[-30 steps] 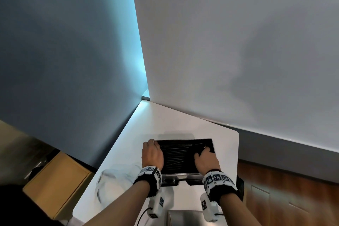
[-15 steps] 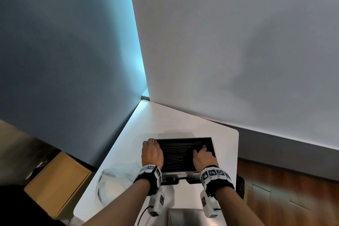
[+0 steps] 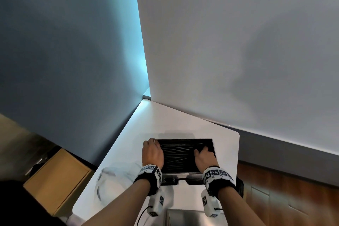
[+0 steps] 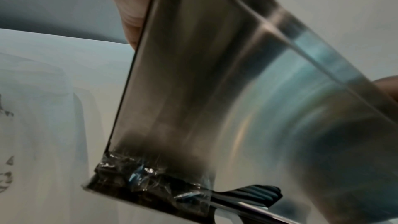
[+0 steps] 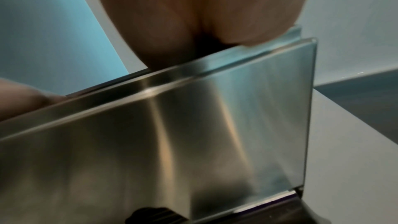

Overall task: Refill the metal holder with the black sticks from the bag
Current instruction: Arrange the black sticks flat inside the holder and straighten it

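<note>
The white worktop [image 3: 165, 124] sits in a corner between a blue-grey wall [image 3: 64, 51] and a white wall [image 3: 238, 42], with a brown cardboard box [image 3: 55, 180] on the floor to its left. Near the worktop's front edge stands the metal holder [image 3: 213, 145], an open-topped steel box with brushed walls; the black sticks [image 3: 176, 154] lie inside it in a loose layer, mostly lengthwise, a few crossed. The left hand [image 3: 152, 153] is curled over the holder's left rim, fingers wrapped down the outer side wall, gripping it. The right hand [image 3: 204, 158] reaches into the holder at its right end, fingers bent down among the sticks; whether it has hold of any I cannot tell. To the left of the holder, beside the left forearm, lies the clear plastic bag [image 3: 113, 178], crumpled and flat on the worktop. At the holder's near base sits a black knob [image 4: 258, 193]
</note>
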